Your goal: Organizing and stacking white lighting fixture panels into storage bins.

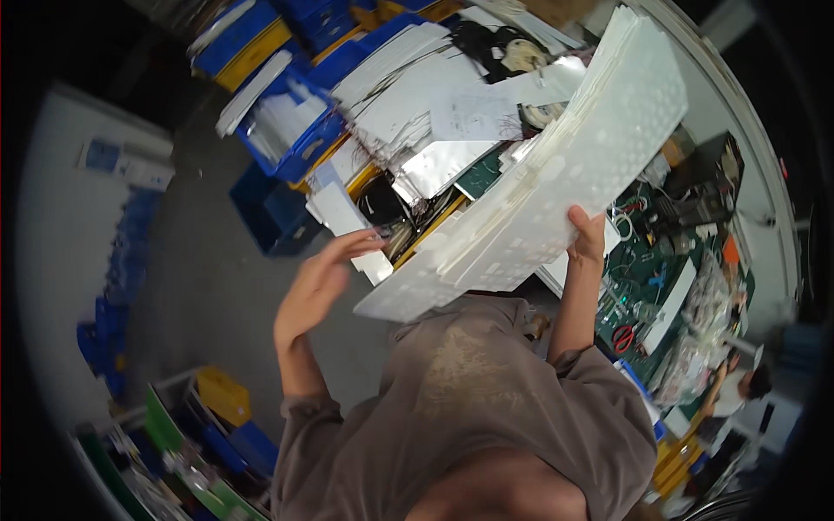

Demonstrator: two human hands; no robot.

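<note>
A stack of long white sheets [556,191] dotted with small spots or holes slants across the front of my body, its upper end far to the right. My right hand [588,234] grips its near edge, thumb on the front face and the other fingers hidden behind. Off the stack's lower left end, my left hand [314,285] is raised with fingers stretched out and nothing in it; it is slightly blurred. Beyond that hand, a yellow-edged bin [447,221] holds dark cables.
Blue bins [291,122] and a pile of white panels [391,78] lie ahead. To the right, a green-topped bench [625,286] carries red-handled scissors [623,339], wires and clear plastic bags [704,313]. A dark blue crate [269,213] stands on the floor. Another person [734,391] is at far right.
</note>
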